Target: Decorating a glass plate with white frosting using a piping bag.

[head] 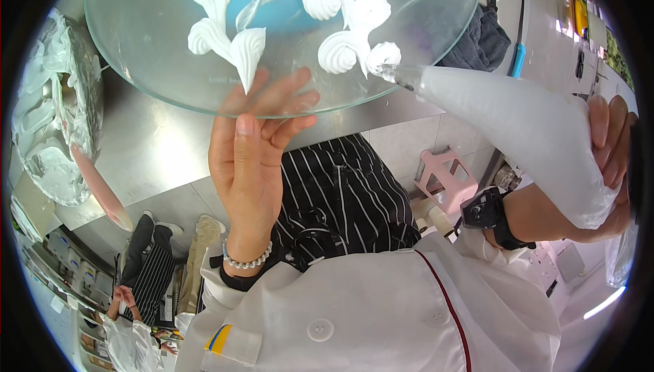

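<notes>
My right hand (610, 152) grips the wide end of a piping bag (516, 121) filled with white cream. Its metal nozzle (401, 76) touches a small cream swirl (384, 57) near the edge of a round glass plate (153, 78). My left hand (255, 152) holds the plate's near rim, thumb at the edge and fingers underneath, seen through the glass. On the plate's left part lie piped cream shells (248, 52) in a branching row; on the right are piped cream rosettes and swirls (337, 52).
A cream-covered bowl (56, 111) with a pink-handled spatula (99, 188) stands at left on the steel worktop (148, 137). A dark cloth (477, 40) and a blue-handled knife (518, 57) lie at right. A pink stool (447, 180) is below; other people stand at lower left.
</notes>
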`<state>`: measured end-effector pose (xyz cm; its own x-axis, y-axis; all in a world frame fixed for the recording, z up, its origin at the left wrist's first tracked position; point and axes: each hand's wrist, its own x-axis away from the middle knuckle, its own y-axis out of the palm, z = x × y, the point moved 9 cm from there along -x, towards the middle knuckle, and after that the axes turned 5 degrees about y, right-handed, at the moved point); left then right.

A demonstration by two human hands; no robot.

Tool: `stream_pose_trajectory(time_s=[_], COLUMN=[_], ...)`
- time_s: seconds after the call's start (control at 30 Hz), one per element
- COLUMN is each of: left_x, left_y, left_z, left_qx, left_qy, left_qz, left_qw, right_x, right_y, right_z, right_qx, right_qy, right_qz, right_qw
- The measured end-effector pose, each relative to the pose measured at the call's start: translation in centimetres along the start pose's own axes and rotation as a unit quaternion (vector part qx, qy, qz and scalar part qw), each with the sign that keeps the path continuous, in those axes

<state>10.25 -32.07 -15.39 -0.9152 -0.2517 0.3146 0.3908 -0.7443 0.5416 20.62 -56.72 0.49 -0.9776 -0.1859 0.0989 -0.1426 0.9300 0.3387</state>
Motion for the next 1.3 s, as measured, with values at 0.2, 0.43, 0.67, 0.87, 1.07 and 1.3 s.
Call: stream_pose_trajectory(time_s=[0.2,0.43,0.67,0.87,1.07,1.3], left_x=[-0.2,-0.3,0.0,1.0,1.8,4.0], left_y=[0.0,0.0,-0.2,-0.5,-0.3,-3.0], left_z=[-0.1,-0.1,-0.1,0.1,2.6,5.9], left_qx=[-0.004,-0.009,0.001,0.036,-0.033,-0.120], left_qy=[0.002,-0.001,-0.020,-0.047,-0.063,-0.029], left_qz=[0.001,0.002,0.013,-0.002,-0.016,0.006], left_qw=[1.000,1.000,1.000,0.998,0.997,0.992], right_x=[-0.1,0.1,-0.3,0.3,2.1,4.8], right_y=[1.2,1.0,3.0,2.7,2.9,2.4], right_z=[1.1,0.8,0.9,-1.6,-6.3,-8.4], right_qx=[0.023,0.051,-0.038,0.001,0.027,-0.026], right_qy=[0.051,-0.010,0.005,-0.066,-0.151,-0.169], right_qz=[-0.030,0.046,-0.024,0.026,0.031,0.077], right_qw=[0.998,0.998,0.999,0.997,0.988,0.982])
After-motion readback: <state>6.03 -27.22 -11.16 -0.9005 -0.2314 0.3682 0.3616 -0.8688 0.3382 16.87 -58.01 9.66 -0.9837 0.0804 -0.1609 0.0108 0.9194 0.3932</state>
